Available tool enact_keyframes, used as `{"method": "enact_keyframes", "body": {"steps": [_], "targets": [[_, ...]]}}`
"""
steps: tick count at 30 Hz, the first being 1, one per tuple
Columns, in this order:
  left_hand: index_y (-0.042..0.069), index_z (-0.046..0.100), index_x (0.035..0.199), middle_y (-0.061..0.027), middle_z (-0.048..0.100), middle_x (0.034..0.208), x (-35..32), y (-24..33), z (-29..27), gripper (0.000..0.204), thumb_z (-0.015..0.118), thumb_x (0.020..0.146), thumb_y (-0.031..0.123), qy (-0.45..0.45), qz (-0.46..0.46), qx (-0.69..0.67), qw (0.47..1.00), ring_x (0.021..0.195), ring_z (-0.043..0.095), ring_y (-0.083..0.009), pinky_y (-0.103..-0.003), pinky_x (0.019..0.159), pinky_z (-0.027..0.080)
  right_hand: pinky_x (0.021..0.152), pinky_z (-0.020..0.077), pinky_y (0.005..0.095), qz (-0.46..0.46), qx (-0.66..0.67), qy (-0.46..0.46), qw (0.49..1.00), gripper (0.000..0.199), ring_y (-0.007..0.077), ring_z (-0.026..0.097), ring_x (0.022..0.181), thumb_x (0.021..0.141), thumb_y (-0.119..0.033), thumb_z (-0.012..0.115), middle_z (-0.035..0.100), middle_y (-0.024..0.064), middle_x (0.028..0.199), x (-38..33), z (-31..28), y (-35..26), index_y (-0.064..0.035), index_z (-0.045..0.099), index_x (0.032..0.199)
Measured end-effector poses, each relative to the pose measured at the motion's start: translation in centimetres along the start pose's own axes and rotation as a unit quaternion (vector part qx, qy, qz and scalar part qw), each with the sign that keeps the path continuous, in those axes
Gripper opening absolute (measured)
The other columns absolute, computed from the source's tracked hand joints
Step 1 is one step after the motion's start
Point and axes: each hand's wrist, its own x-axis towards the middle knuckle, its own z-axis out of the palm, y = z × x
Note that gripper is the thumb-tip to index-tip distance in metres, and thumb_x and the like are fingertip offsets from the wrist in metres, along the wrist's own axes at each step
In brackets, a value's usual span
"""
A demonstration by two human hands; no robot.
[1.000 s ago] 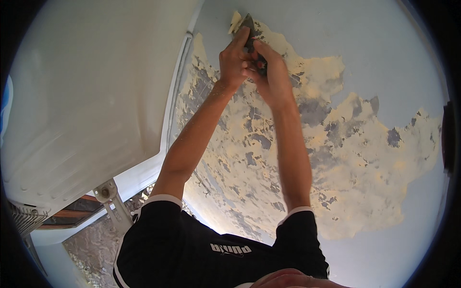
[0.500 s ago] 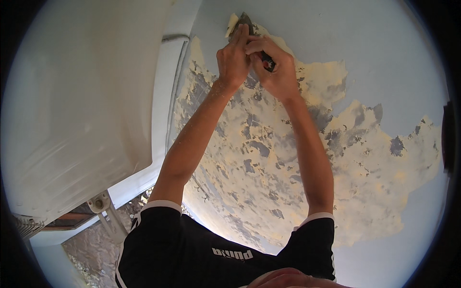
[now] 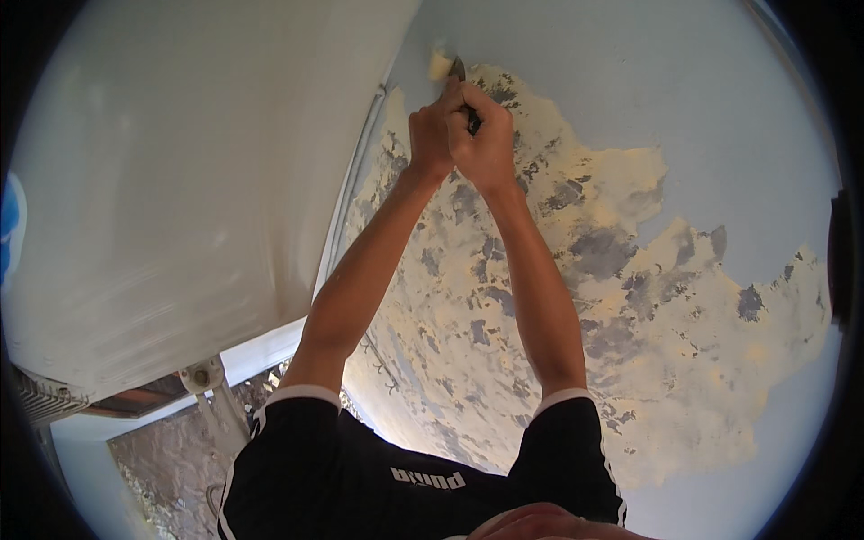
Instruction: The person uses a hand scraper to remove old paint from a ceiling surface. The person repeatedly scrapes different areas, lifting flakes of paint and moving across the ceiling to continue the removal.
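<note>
Overhead, both arms stretch up: the left hand (image 3: 430, 135) and right hand (image 3: 487, 144) are clasped together around a dark-handled scraper (image 3: 462, 90), its blade pressed against the pale blue ceiling (image 3: 630, 81) at the top edge of a yellowish, grey-mottled stripped patch (image 3: 576, 306).

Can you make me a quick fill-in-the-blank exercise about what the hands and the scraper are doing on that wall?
1. Both hands grip one ____ together, the left hand beside the right hand.
2. The scraper has its blade at the ____ edge of the scraped patch.
3. The unscraped paint on the wall is pale ____.

Missing words: scraper; upper; blue
</note>
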Motion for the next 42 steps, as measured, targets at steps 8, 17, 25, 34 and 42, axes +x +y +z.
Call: {"method": "enact_keyframes", "body": {"steps": [8, 17, 25, 34, 42], "targets": [[-0.002, 0.06, 0.134, -0.0215, 0.071, 0.106, -1.5, -0.1, -0.4, 0.055, 0.064, 0.085, 0.022, -0.035, -0.024, 0.007, 0.999, 0.072, 0.073, -0.0322, -0.038, 0.057, 0.056, 0.062, 0.0424, 0.0294, -0.022, -0.013, 0.016, 1.0, 0.006, 0.0129, 0.044, 0.066, 0.084, 0.004, 0.051, 0.05, 0.0086, 0.071, -1.2, 0.2, 0.9, -0.0004, 0.055, 0.08], [-0.005, 0.055, 0.134, -0.0209, 0.069, 0.077, -0.5, -1.1, -0.9, 0.059, 0.066, 0.081, 0.019, -0.059, -0.084, -0.031, 0.994, 0.063, 0.069, -0.038, -0.043, 0.052, 0.053, 0.059, 0.0405, 0.0298, -0.016, -0.016, 0.027, 0.999, 0.007, 0.0131, 0.043, 0.064, 0.083, 0.005, 0.052, 0.051, 0.0085, 0.069, -2.6, 2.1, 2.0, 0.0007, 0.056, 0.08], [-0.003, 0.054, 0.136, -0.0152, 0.061, 0.064, 1.2, -6.3, -0.3, 0.059, 0.067, 0.083, 0.019, -0.035, 0.003, 0.055, 0.998, 0.052, 0.064, -0.028, -0.037, 0.046, 0.046, 0.063, 0.0484, 0.0428, -0.034, -0.019, 0.065, 0.997, 0.001, 0.0363, 0.057, 0.067, 0.077, 0.001, 0.058, 0.057, 0.0181, 0.074, -0.8, 5.2, 3.5, 0.0009, 0.058, 0.077], [0.002, 0.049, 0.148, -0.0161, 0.065, 0.07, 1.5, -8.5, -0.6, 0.069, 0.066, 0.083, 0.019, -0.045, 0.005, 0.042, 0.998, 0.058, 0.066, -0.0304, -0.038, 0.049, 0.049, 0.067, 0.0484, 0.044, -0.032, 0.031, 0.069, 0.997, 0.002, 0.0385, 0.058, 0.074, 0.078, 0.001, 0.058, 0.057, 0.0194, 0.077, 0.9, 6.8, 5.0, 0.0, 0.058, 0.078], [0.007, 0.053, 0.146, -0.0155, 0.067, 0.076, 3.0, -9.0, 0.7, 0.062, 0.065, 0.085, 0.018, -0.015, 0.027, 0.092, 0.995, 0.06, 0.066, -0.0288, -0.039, 0.054, 0.051, 0.068, 0.0496, 0.0428, -0.043, 0.04, 0.071, 0.996, 0.003, 0.036, 0.061, 0.075, 0.081, 0.0, 0.058, 0.059, 0.0182, 0.077, 1.4, 6.2, 7.3, -0.0006, 0.06, 0.079]]}}
